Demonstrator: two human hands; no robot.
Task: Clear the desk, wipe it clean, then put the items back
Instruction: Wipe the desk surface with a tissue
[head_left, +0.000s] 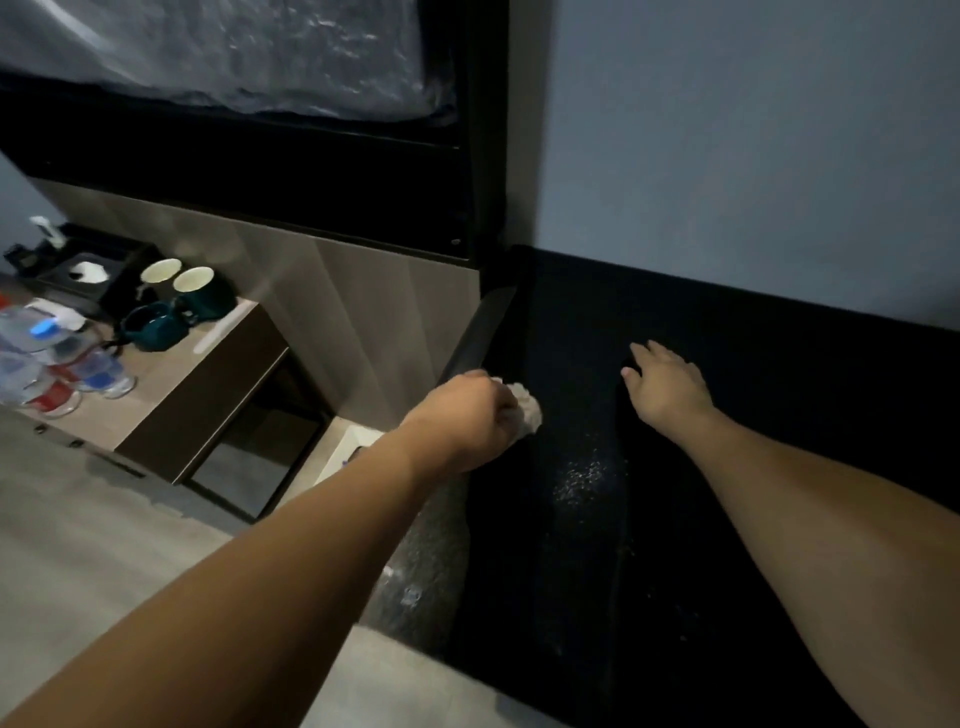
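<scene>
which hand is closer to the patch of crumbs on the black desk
Left. The left hand, gripping a crumpled tissue, is just up and left of the crumbs. The right hand rests flat on the desk, farther off, up and right of them.

1. My head view is dim overall, with a cool blue-grey cast on the wall (753, 145).
2. The black desk top (675, 519) reads almost featureless; only a speckled patch near its middle catches light.
3. A pale glare streak crosses the wood panel (332, 312).
4. The plastic bottles (47, 358) at the left edge are smeared and soft.
5. Straight edges bow toward the frame borders.
6. Both forearms appear evenly lit, without hard shadows.
</scene>
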